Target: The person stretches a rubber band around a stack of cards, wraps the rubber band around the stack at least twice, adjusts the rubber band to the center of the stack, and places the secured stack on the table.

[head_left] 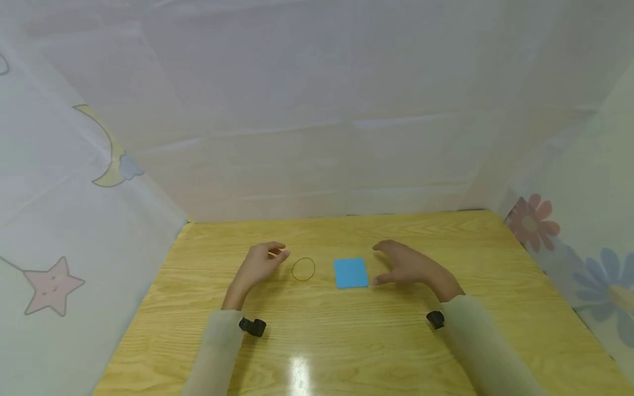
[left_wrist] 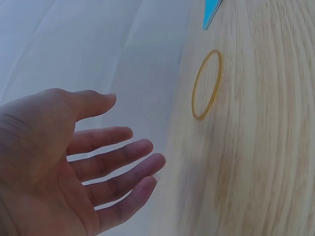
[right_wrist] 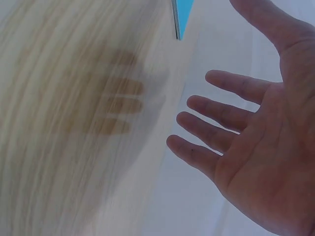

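A thin yellow rubber band lies in a loop on the wooden table, left of a flat blue square that looks like a small stack of paper. My left hand is just left of the rubber band, its fingers relaxed and holding nothing. To the right of the blue square, my right hand has its thumb and fingers spread, also holding nothing. In the left wrist view the rubber band lies beyond the fingertips. Layered edges of the blue square show at the top of the right wrist view.
The wooden table meets a pale cloth backdrop at its far edge. Cloth walls with a star and flowers stand at the sides. Each wrist wears a black band with a small device.
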A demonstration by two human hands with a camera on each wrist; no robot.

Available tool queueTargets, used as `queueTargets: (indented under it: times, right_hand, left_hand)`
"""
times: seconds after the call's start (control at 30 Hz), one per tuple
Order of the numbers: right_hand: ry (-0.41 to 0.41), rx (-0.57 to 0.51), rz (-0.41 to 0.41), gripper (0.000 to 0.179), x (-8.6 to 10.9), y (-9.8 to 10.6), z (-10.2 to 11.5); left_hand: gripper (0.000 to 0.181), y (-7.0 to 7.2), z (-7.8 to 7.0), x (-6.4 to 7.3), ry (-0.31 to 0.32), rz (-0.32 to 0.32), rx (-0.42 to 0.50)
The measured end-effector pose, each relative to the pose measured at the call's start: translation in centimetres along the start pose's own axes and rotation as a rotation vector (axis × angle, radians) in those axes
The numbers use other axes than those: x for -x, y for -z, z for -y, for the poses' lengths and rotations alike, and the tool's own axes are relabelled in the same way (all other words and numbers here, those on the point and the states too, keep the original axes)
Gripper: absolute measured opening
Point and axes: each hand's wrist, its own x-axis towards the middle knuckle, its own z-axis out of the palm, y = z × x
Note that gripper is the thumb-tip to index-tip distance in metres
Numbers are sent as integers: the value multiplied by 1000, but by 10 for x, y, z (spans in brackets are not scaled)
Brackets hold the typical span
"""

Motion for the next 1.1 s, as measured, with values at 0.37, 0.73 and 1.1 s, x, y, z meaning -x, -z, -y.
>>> queueTargets:
  times: [0.37,0.73,1.1]
  right_hand:
    - [42,10,25,92,-8,-10,18]
    - [67,16,19,98,-20,-27,26]
    - [70,30,-17,98,-28,-30,37]
  left_hand:
    - [29,-13,-11,-3,-30,62,4]
    - [23,-26,-12,-9,8,53,-94]
    - [25,-32,-15,-13,11,20,-173]
